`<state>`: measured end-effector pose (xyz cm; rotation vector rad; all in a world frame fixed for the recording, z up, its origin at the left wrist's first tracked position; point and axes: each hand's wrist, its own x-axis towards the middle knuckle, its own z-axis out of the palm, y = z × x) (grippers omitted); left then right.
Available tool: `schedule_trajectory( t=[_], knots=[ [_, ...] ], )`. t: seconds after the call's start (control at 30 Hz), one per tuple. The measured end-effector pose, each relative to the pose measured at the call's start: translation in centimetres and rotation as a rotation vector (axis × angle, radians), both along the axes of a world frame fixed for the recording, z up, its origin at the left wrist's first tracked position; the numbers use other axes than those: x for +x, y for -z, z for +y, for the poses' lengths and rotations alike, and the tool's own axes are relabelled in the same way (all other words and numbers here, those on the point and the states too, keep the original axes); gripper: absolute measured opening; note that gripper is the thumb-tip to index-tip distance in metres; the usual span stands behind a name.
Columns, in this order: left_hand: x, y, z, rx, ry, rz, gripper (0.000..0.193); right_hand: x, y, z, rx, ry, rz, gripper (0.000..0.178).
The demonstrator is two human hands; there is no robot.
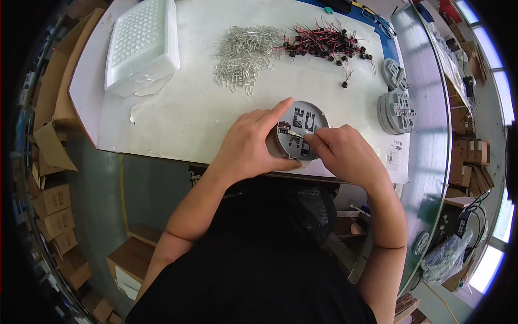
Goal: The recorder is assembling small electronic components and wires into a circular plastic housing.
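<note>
A round grey plastic housing [312,109] with dark slots and small parts inside sits at the table's near edge. My left hand [249,141] curls around its left side, index finger at the upper rim and thumb along the lower rim. Over the housing's right side, my right hand [344,152] pinches a slim metal tool [294,134]; its tip reaches toward a small brown part at the inner left. My fingers hide the tool's other end, so its exact kind is unclear.
Farther back lie a heap of bent metal clips [245,54] and black buzzer-like parts with red and black wires [326,43]. A white foam tray [141,48] stands at the left. Stacked grey housings [396,112] sit at the right. Cardboard boxes [55,202] line the left side.
</note>
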<state>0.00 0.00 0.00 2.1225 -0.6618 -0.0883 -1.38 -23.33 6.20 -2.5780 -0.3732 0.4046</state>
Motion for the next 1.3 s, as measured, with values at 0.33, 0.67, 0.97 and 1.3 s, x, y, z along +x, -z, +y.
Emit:
schedule_trajectory(
  t=[0.33, 0.67, 0.97, 1.3],
  knots=[
    [0.0, 0.2, -0.1, -0.015, -0.009, -0.046, 0.111, -0.2, 0.5, -0.4, -0.012, -0.007, -0.023, 0.036],
    [-0.1, 0.3, -0.1, -0.009, -0.009, -0.073, 0.112, 1.0, 0.0, -0.7, 0.02, -0.083, 0.059, 0.038],
    [0.2, 0.3, -0.3, -0.007, 0.005, -0.062, 0.113, 1.3, 0.1, 0.2, -0.017, -0.144, 0.013, 0.038],
    [0.1, 0.8, 0.0, -0.037, -0.011, -0.087, 0.115, 1.4, -3.5, 1.1, -0.296, -0.153, -0.001, 0.035]
  ],
)
